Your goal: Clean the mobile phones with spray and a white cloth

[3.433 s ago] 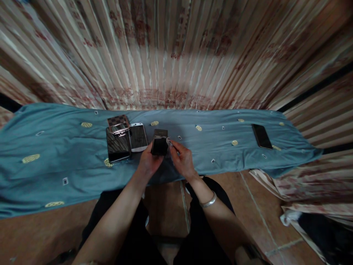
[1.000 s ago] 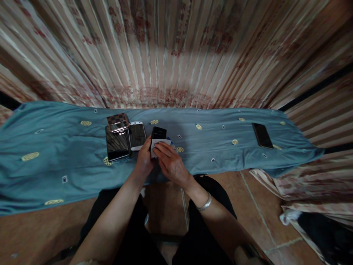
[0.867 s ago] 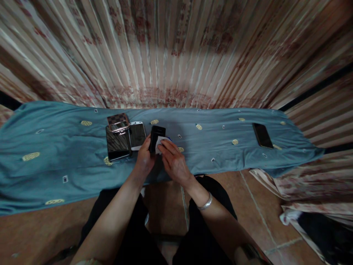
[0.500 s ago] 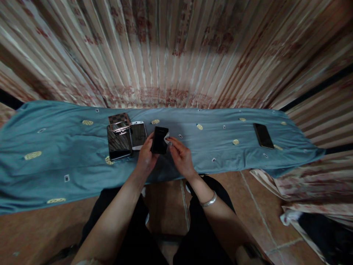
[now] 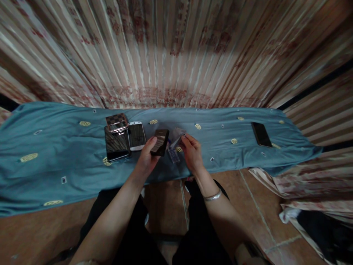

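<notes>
My left hand (image 5: 147, 156) is closed around a small black phone (image 5: 160, 142), thumb along its near-left edge. The phone is tilted, and its glossy face catches striped reflections. To its right, my right hand (image 5: 192, 152) pinches a thin greyish cloth (image 5: 178, 135), which hangs apart from the phone. Between the hands a clear plastic object (image 5: 173, 154) with a blue part lies on the blue bedsheet (image 5: 82, 158); its kind is hard to make out. A white phone (image 5: 137, 136) rests left of my left hand, touching or close beside a larger black device (image 5: 117, 145).
A brown checked case or flip device (image 5: 117, 122) sits over the black device's top edge. Far right lies another dark phone (image 5: 261, 134). A pleated curtain (image 5: 165, 73) hangs behind the sheet's back edge. Below is a tiled floor (image 5: 165, 202).
The cloth has come off the phone's right edge and moved right with my right hand. My left hand has tilted the phone. The clear plastic object now shows between them.
</notes>
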